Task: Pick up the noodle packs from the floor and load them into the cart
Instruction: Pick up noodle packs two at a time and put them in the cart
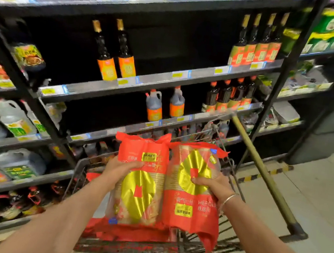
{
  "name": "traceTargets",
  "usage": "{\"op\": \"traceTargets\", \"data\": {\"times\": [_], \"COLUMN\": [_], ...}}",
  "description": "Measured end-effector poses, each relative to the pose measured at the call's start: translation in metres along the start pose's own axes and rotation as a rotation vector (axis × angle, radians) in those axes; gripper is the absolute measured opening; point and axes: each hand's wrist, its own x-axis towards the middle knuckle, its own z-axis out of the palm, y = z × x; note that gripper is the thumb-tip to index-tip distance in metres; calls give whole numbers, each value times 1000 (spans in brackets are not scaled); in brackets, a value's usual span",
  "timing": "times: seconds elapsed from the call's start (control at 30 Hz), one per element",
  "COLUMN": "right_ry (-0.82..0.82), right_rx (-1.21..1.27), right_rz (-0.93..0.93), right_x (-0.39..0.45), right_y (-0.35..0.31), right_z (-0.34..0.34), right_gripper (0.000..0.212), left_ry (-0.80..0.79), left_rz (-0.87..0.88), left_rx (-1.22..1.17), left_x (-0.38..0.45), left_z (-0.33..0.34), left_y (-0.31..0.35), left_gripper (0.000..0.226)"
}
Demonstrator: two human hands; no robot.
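Observation:
Two red noodle packs with gold circles hang side by side over the wire cart (78, 176). My left hand (121, 168) grips the left noodle pack (138, 197) at its upper edge. My right hand (212, 186), with a silver bangle on the wrist, holds the right noodle pack (190, 165) near its middle. Both packs are upright and touch each other. More red packaging (126, 234) lies in the bottom of the cart below them.
Dark shelves (168, 77) with sauce bottles and jugs stand right behind the cart and to the left. A long wooden-handled tool (262, 172) leans on the shelf at the right, its head on the pale floor (311, 198). Yellow-black tape marks the floor edge.

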Motion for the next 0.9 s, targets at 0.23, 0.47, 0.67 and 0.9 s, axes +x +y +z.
{"op": "traceTargets", "data": {"times": [0.23,0.47,0.67,0.9], "right_ry": [12,11,100,124], "right_rx": [-67,-160,-175,-443], "right_rz": [175,455,675,607], "right_x": [111,181,222,244], "right_y": [53,117,174,219], "right_z": [6,15,22,25], "right_gripper": [112,66,25,67], "left_ry": [73,87,99,244], "left_rz": [-198,-347,-502,-426], "left_rx": [99,173,306,608], "left_x": [98,164,225,237], "left_z": [16,19,12,42], "left_y": [-45,-109,-193,-180], "left_gripper": [46,47,70,121]}}
